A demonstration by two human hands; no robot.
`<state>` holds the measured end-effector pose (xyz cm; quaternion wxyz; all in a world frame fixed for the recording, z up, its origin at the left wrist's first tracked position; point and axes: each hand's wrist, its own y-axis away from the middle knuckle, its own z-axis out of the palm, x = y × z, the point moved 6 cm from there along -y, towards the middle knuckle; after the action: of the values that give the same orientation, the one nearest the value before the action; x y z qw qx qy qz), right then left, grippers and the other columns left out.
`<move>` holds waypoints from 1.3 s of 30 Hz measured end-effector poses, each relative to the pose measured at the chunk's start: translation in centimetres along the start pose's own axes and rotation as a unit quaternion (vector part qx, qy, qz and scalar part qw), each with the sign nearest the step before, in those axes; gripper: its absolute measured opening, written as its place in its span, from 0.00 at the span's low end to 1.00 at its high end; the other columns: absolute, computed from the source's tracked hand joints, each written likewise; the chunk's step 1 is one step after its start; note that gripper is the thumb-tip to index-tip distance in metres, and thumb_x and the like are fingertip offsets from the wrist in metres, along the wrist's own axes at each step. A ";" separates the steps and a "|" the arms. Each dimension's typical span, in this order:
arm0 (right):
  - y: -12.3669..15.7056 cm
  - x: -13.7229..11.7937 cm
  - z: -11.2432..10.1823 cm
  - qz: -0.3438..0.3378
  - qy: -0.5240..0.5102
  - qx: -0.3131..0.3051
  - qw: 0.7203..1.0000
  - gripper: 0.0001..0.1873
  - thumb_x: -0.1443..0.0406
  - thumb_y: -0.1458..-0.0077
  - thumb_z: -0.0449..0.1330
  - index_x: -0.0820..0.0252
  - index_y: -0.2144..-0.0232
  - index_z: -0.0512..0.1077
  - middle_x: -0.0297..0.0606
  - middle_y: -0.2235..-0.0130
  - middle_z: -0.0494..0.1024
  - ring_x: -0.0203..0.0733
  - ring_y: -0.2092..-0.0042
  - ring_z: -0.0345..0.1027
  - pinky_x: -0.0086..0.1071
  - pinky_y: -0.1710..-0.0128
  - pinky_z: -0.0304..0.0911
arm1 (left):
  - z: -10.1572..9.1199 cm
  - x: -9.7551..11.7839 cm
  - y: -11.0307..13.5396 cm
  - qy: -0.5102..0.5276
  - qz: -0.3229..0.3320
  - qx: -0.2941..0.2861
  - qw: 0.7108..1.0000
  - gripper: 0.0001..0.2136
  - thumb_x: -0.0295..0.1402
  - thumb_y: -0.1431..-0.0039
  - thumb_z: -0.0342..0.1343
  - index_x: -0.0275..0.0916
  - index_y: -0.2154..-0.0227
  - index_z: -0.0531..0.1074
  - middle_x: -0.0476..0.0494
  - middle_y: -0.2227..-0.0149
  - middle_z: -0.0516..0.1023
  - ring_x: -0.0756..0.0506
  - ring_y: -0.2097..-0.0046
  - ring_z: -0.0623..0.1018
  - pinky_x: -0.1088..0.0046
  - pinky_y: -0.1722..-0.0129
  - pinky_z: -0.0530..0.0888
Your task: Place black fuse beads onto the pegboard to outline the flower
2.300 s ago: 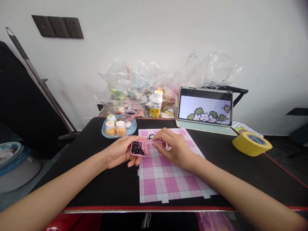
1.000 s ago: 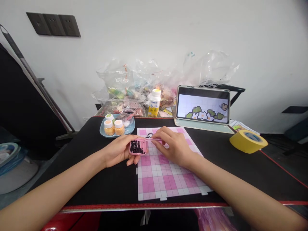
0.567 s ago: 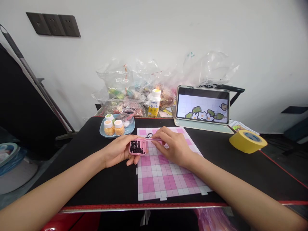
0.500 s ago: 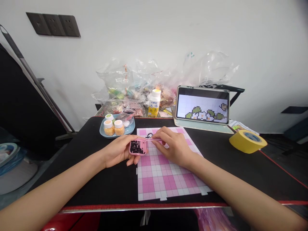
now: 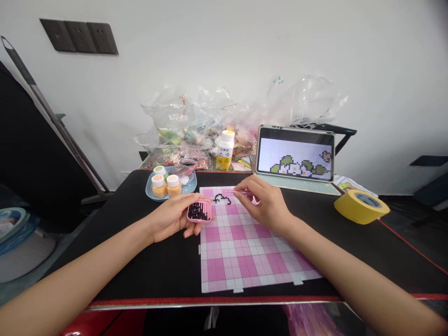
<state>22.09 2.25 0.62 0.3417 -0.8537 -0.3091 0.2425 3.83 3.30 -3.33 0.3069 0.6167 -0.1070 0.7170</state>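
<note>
My left hand (image 5: 171, 218) holds a small pink square tray (image 5: 199, 211) of black beads at the left edge of a pink-and-white checked pegboard (image 5: 245, 247). My right hand (image 5: 268, 205) pinches pink tweezers (image 5: 238, 192), their tips pointing left just above a short curved line of black beads (image 5: 221, 199) near the board's far edge. Whether a bead sits in the tips is too small to tell.
A blue plate (image 5: 187, 189) carries three small bead jars behind the tray. A propped tablet (image 5: 294, 154) shows a pixel pattern. A yellow tape roll (image 5: 360, 206) lies at the right. A yellow bottle (image 5: 225, 150) and plastic bags (image 5: 196, 126) stand at the back.
My right hand lifted the tweezers off the bead tray and moved them right and further back, over the black bead line. The left hand and tray barely shifted.
</note>
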 end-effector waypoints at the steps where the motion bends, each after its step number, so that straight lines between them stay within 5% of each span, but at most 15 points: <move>1: 0.1 0.3 0.1 0.001 0.005 -0.009 1.000 0.08 0.63 0.40 0.54 0.60 0.68 0.70 0.35 0.68 0.73 0.30 0.74 0.61 0.26 0.75 0.56 | -0.1 0.1 0.0 -0.004 0.003 0.000 1.000 0.15 0.36 0.34 0.43 0.29 0.60 0.69 0.31 0.66 0.78 0.51 0.80 0.73 0.80 0.86 0.67; 5: 0.5 0.8 0.9 0.004 0.026 -0.043 0.999 0.09 0.62 0.40 0.53 0.60 0.67 0.70 0.36 0.67 0.74 0.31 0.72 0.63 0.26 0.74 0.56 | -0.1 0.6 0.3 -0.041 0.014 -0.016 0.999 0.16 0.42 0.40 0.53 0.31 0.62 0.71 0.43 0.74 0.74 0.53 0.79 0.71 0.83 0.85 0.65; 10: 0.2 0.3 1.7 0.015 0.034 -0.083 0.996 0.10 0.63 0.39 0.52 0.61 0.66 0.71 0.37 0.66 0.74 0.33 0.70 0.66 0.27 0.72 0.57 | -0.1 0.7 0.8 -0.107 0.000 -0.012 0.994 0.23 0.29 0.56 0.68 0.35 0.56 0.68 0.53 0.76 0.71 0.56 0.79 0.67 0.84 0.83 0.64; 16: -0.1 0.5 2.0 0.024 0.028 -0.105 0.994 0.10 0.63 0.40 0.52 0.61 0.66 0.72 0.37 0.65 0.74 0.33 0.69 0.68 0.27 0.72 0.57 | -0.5 0.8 0.9 -0.244 0.013 0.052 0.968 0.24 0.36 0.54 0.65 0.37 0.53 0.67 0.54 0.76 0.70 0.54 0.78 0.67 0.80 0.82 0.63; 22: -0.1 0.4 1.9 0.021 0.019 -0.102 0.994 0.10 0.63 0.40 0.52 0.60 0.66 0.72 0.38 0.65 0.74 0.33 0.70 0.67 0.27 0.72 0.57 | -0.1 2.6 1.2 -0.430 0.159 0.103 0.883 0.17 0.42 0.52 0.62 0.38 0.61 0.72 0.45 0.62 0.72 0.45 0.62 0.72 0.69 0.64 0.70; 27: -0.3 0.4 1.8 0.013 0.015 -0.090 0.996 0.09 0.62 0.40 0.53 0.60 0.66 0.72 0.37 0.66 0.74 0.32 0.71 0.65 0.27 0.72 0.56 | 0.2 2.5 1.3 -0.516 0.184 0.094 0.831 0.17 0.43 0.49 0.59 0.39 0.59 0.73 0.45 0.63 0.70 0.44 0.62 0.71 0.66 0.60 0.69; 39: -0.8 0.1 1.7 0.019 0.015 -0.092 0.995 0.10 0.62 0.40 0.53 0.60 0.67 0.72 0.37 0.66 0.75 0.33 0.69 0.67 0.27 0.72 0.57 | 0.0 2.5 1.1 -0.551 0.174 0.066 0.814 0.19 0.48 0.48 0.57 0.40 0.60 0.69 0.45 0.61 0.69 0.44 0.61 0.70 0.66 0.61 0.68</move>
<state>20.79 3.48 0.06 0.2617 -0.8909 -0.3087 0.2061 3.12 3.17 -0.73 0.0257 0.8984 -0.3158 0.3042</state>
